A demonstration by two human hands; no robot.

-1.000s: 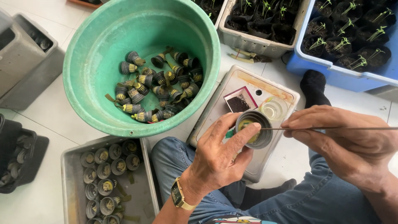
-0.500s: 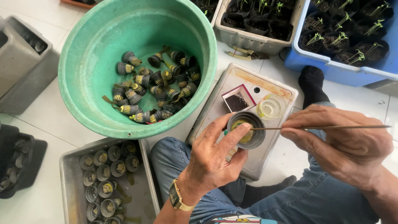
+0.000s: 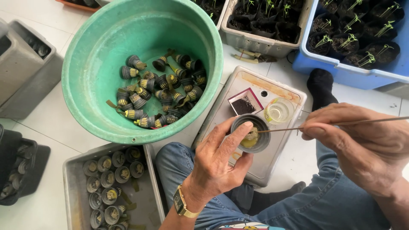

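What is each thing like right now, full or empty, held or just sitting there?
Small dark pot: held by left hand, yellowish plug inside.
Thin stick: pinched in right hand, tip in the pot.
Green tub: partly filled with small pots.
Clear cup: upright, looks empty.
Grey tray: holds small pots.

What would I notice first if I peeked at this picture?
Probably the big green tub at the upper left, with lots of little dark cups piled at its bottom. Next, in the middle, the left hand holds a small dark cup with something yellow inside, while the right hand pokes a thin stick into it over a flat grey tray.
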